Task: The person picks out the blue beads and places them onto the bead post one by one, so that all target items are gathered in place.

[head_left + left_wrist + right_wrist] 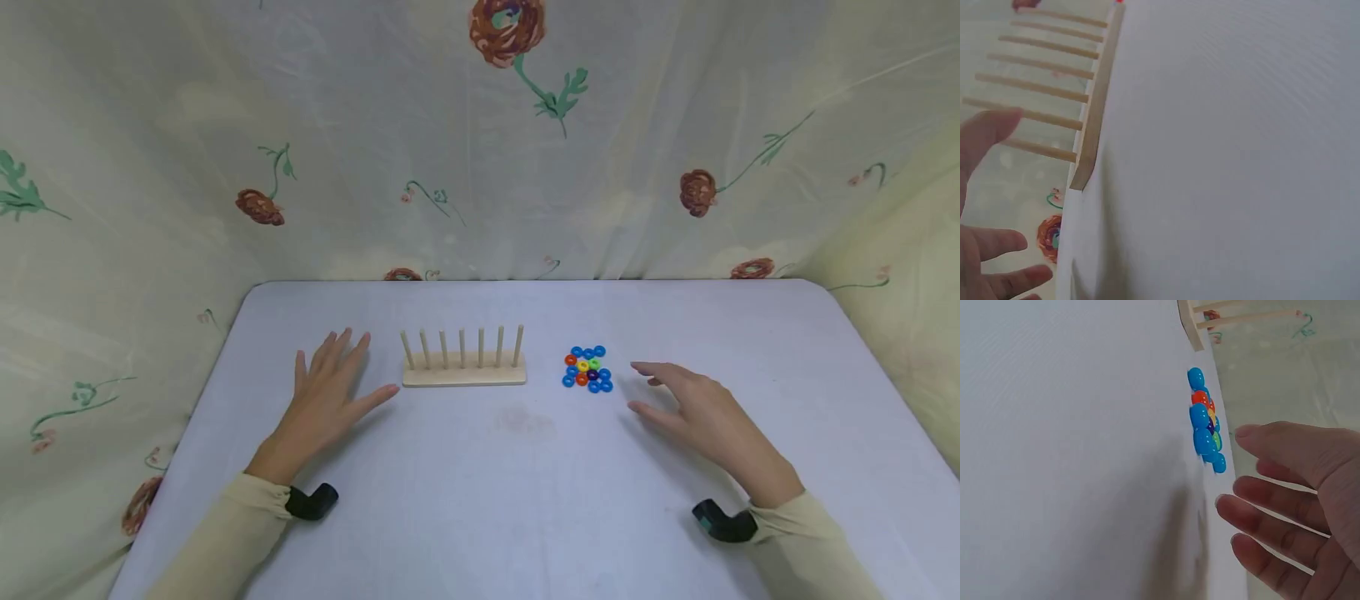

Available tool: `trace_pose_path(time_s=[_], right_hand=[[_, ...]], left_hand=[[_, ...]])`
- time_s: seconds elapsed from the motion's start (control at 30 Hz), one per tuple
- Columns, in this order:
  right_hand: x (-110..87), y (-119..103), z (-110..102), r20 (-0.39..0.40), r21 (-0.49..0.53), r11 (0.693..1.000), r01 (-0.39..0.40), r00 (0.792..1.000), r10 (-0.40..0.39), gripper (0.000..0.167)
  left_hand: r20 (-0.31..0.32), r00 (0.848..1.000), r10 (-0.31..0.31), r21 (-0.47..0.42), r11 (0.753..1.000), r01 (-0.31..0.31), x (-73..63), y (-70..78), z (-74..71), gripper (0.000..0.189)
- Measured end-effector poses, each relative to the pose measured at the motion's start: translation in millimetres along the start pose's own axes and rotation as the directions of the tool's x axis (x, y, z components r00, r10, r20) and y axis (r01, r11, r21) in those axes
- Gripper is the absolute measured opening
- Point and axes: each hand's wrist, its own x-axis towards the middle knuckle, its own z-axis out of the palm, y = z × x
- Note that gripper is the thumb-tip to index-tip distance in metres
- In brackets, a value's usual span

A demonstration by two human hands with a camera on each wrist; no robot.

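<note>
A pale wooden peg rack (464, 377) with a row of several upright bare pegs stands in the middle of the table. To its right lies a cluster of small shiny rings (588, 369), mostly blue, with red, yellow, green and dark purple ones among them. My left hand (321, 408) is spread just left of the rack, its thumb pointing at the rack's near left corner, and it holds nothing. On the other side my right hand (708, 421) hovers right of the rings, fingers relaxed and apart from them, also holding nothing. In the right wrist view the rings (1202, 441) lie beyond the thumb.
A white cloth covers the table (450, 500), with a faint stain (522, 421) in front of the rack. Behind the table's far edge hangs a pale floral curtain (360, 125). Both wrists carry black camera mounts (312, 502).
</note>
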Motion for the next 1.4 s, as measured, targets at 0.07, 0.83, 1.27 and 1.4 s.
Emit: trace_pose_path(time_s=[0.07, 0.83, 1.27, 1.4], right_hand=[[3.9, 2, 7, -0.005, 0.062, 0.998, 0.006, 1.0, -0.005, 0.047], [23.3, 2, 44, -0.077, 0.163, 0.986, 0.021, 0.997, -0.009, 0.017], [26.7, 7, 47, -0.081, 0.195, 0.98, 0.039, 0.996, -0.024, 0.02], [30.5, 16, 55, -0.106, 0.283, 0.959, 0.03, 0.994, 0.0, 0.017]], left_hand=[[0.008, 1.0, -0.031, -0.11, 0.993, 0.031, 7.2, 0.6, 5.2, 0.095], [-0.114, 0.993, -0.017, -0.406, 0.914, -0.031, 35.1, 3.0, 46.8, 0.06], [-0.137, 0.991, -0.003, -0.388, 0.92, -0.051, 37.5, 4.8, 43.4, 0.056], [-0.136, 0.991, -0.011, -0.385, 0.922, -0.042, 38.1, 2.4, 45.2, 0.055]])
